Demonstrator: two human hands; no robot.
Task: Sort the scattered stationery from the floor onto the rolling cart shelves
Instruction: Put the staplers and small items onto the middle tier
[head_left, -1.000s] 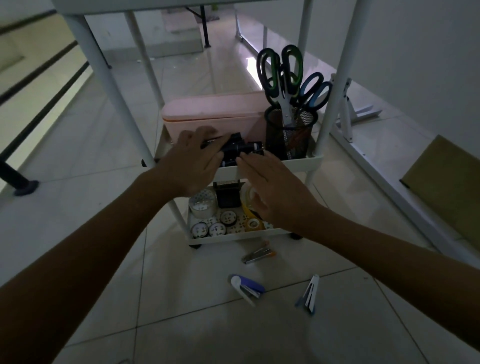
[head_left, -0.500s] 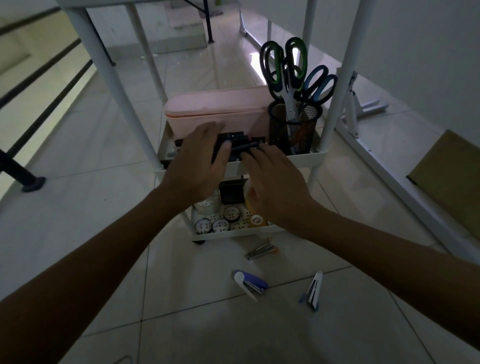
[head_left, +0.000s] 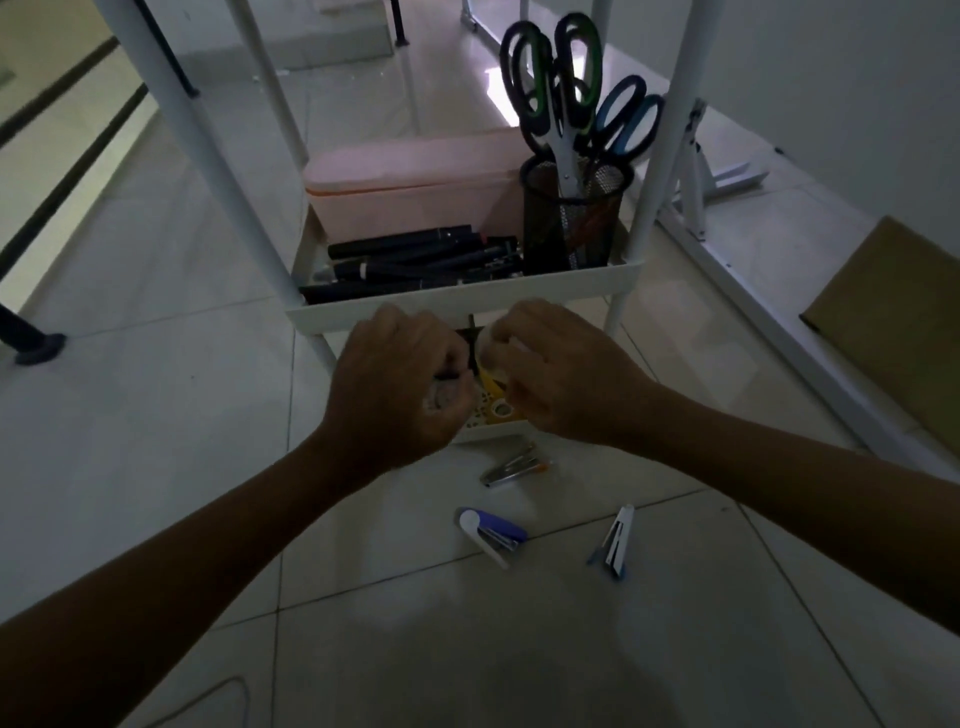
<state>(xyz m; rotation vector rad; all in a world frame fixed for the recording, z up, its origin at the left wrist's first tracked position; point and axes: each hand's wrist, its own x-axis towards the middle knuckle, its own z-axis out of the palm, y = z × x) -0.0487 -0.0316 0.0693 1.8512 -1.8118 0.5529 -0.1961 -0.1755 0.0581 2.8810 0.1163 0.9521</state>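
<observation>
Three staplers lie on the floor at six o'clock of the rolling cart (head_left: 457, 299): purple stapler (head_left: 491, 535), silver one (head_left: 511, 465), blue-white one (head_left: 615, 540). Markers (head_left: 415, 265) are shelved. Left hand (head_left: 395, 384) and right hand (head_left: 550, 374) hover curled; their grip is unclear.

A dim, underexposed scene is recorded, with a cool grey-green cast laid over the tiled floor (head_left: 156, 467). The brightest light is seen as a glare patch (head_left: 496, 96) on the far tiles behind the scissors (head_left: 558, 88). A soft, broad shadow is cast over the lower foreground. The forearms are rendered almost as silhouettes, and both hands (head_left: 395, 384) are slightly smeared by motion blur. Straight cart legs (head_left: 192, 140) are splayed outward toward the frame edges by wide-angle distortion. Fine detail is lost to noise.
</observation>
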